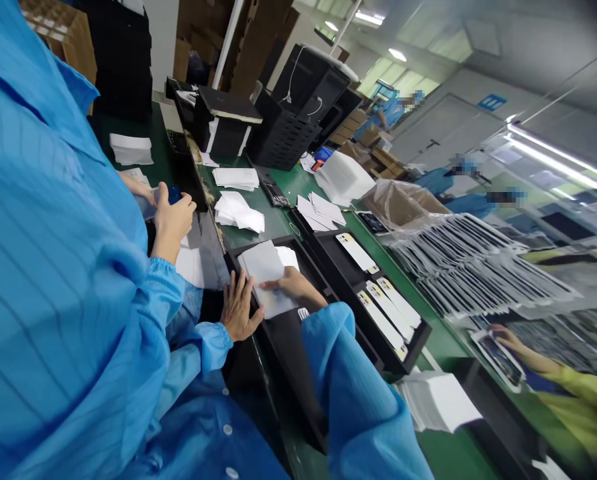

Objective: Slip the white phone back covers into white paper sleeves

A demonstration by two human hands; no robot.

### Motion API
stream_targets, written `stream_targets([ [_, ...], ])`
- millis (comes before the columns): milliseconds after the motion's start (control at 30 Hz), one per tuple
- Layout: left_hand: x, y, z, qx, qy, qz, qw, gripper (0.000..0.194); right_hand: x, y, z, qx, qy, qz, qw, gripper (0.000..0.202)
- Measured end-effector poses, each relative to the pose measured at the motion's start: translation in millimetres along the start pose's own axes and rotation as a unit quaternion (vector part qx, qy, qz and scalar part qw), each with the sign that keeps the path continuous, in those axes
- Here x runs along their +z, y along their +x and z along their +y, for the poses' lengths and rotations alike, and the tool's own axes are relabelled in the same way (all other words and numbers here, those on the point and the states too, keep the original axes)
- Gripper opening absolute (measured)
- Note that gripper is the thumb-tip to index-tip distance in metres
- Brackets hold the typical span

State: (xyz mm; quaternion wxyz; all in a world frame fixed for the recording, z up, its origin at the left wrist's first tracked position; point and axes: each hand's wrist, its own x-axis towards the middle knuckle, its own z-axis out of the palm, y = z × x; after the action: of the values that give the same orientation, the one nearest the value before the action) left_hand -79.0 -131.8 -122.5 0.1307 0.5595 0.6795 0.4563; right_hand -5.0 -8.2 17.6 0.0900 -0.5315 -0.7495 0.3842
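Note:
A whitish, slightly translucent flat sheet or sleeve (pixel 265 273) lies tilted over a black tray (pixel 283 340) at the green bench's near edge. My left hand (pixel 239 310) is open, fingers spread, resting against the tray's rim and the sheet's near edge. From the right, my right hand (pixel 295 285) grips the sheet's far side, one digit stretched across its top; the other fingers are partly hidden. White paper (pixel 287 257) shows behind the sheet inside the tray. Just beyond stands a second black tray (pixel 351 287) holding several white phone-shaped pieces (pixel 388 310) with yellowish ends.
A co-worker's hand (pixel 173 220) in a blue sleeve holds a dark blue object close on my left. White paper stacks (pixel 238 212) lie on the bench. Across it, a person's yellow sleeve (pixel 578 383) reaches toward a framed panel (pixel 498 357), near stacked white frames (pixel 473 267).

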Motion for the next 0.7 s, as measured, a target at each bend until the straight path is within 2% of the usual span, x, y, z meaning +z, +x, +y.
stream_targets([
  [133,-5.7,-1,-1,-0.005,0.008,0.024,1.000,0.070,-7,-2,-2,0.002,-0.182,0.030,0.983,0.030],
  [233,-5.8,-3,-3,-0.015,-0.006,0.035,0.999,0.071,1,-7,0,0.008,-0.275,0.037,0.961,0.035],
  [333,-3.9,-4,-5,-0.022,-0.022,0.026,0.999,0.073,13,-13,3,0.008,-0.324,0.028,0.946,0.042],
  [433,-3.0,-3,-6,-0.010,-0.011,0.022,1.000,0.075,22,-16,4,-0.001,-0.340,0.024,0.940,0.034],
  [533,-5.3,-1,-6,0.010,0.007,0.059,0.998,0.076,23,-17,3,-0.012,-0.328,0.033,0.944,0.024],
  [600,-9.1,-1,-4,0.016,0.004,0.083,0.996,0.078,16,-17,0,-0.015,-0.306,0.044,0.951,0.021],
  [700,-18.5,-3,5,0.008,-0.027,0.101,0.995,0.079,-6,-25,-4,-0.018,-0.253,0.058,0.966,0.019],
])
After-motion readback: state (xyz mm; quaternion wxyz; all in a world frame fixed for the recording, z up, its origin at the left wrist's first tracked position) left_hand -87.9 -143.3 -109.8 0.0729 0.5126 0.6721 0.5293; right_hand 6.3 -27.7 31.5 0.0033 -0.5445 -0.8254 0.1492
